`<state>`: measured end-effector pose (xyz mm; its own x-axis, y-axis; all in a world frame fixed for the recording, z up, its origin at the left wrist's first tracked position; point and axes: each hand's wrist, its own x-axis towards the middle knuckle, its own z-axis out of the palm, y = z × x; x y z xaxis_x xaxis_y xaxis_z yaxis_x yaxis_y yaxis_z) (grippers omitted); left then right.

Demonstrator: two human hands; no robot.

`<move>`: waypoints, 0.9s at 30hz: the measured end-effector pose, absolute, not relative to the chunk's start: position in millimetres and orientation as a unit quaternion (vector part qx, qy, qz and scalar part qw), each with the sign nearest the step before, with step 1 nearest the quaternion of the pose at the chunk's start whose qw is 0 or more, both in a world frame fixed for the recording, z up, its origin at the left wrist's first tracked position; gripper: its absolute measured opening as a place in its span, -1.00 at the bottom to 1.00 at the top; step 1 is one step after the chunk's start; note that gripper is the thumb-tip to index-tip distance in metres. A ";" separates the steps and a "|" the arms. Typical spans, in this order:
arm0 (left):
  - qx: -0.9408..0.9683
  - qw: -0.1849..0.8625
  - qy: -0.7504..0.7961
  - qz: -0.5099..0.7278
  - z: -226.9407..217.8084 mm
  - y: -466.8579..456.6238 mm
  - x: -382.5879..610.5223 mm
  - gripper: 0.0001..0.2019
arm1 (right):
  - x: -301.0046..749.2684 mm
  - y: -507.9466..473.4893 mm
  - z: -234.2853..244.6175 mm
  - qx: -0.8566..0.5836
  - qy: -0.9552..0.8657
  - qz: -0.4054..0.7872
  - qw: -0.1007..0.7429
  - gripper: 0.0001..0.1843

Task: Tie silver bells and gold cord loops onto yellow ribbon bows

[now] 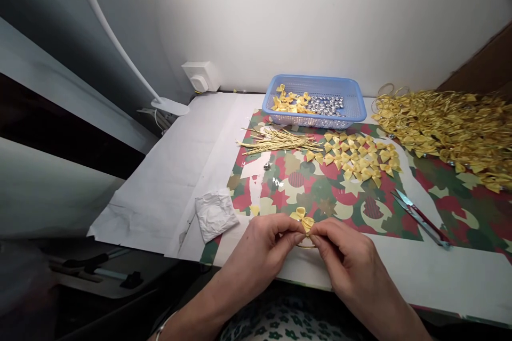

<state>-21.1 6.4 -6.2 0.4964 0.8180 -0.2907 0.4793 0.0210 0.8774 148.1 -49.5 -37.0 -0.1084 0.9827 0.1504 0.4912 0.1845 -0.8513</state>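
Note:
Close to the table's front edge, a small yellow ribbon bow (pixel 304 219) sits between my hands, with a thin gold cord (pixel 307 247) curving below it. My left hand (pixel 266 245) pinches the bow's lower end from the left, thumb against forefinger. From the right, my right hand (pixel 350 250) pinches at the same spot, its fingertips nearly touching the left ones. Exactly where the cord meets the bow is covered by my fingers. Beyond them lie a bundle of gold cords (pixel 280 142), a silver bell (pixel 267 166) and several loose yellow bows (pixel 356 157).
A blue plastic basket (pixel 360 97) at the wall holds yellow bows and silver bells. Far right, a big heap of corded bows (pixel 456 133) spreads out. Scissors (pixel 422 219) lie right of my hands, a folded tissue (pixel 216 214) left. A white lamp (pixel 170 106) stands at the back left.

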 end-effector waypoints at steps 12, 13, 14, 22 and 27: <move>0.676 0.561 0.455 0.144 2.7 19.0 -38.7 -0.84 | 143.5 -34.1 -60.7 -0.650 -0.672 0.173 0.309 -0.87; 0.683 0.558 0.447 0.149 3.4 20.6 -39.8 -0.83 | 140.7 -34.1 -63.0 -0.648 -0.678 0.164 0.308 -0.85; 0.692 0.553 0.438 0.153 4.1 22.0 -40.8 -0.82 | 138.6 -34.2 -64.8 -0.643 -0.684 0.154 0.309 -0.83; 0.729 0.517 0.429 0.132 13.4 23.6 -44.5 -0.86 | 146.6 -35.2 -46.8 -0.537 -0.769 0.090 0.334 -0.73; 0.737 0.539 0.382 0.139 23.3 18.1 -39.3 -0.82 | 155.5 -32.4 -16.3 -0.438 -0.847 0.092 0.288 -0.76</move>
<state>-39.3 18.1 23.3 0.6690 0.7136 -0.2082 0.4143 -0.1254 0.9015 155.5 -32.4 -16.3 -0.4507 0.7948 0.4064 0.6890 0.5992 -0.4077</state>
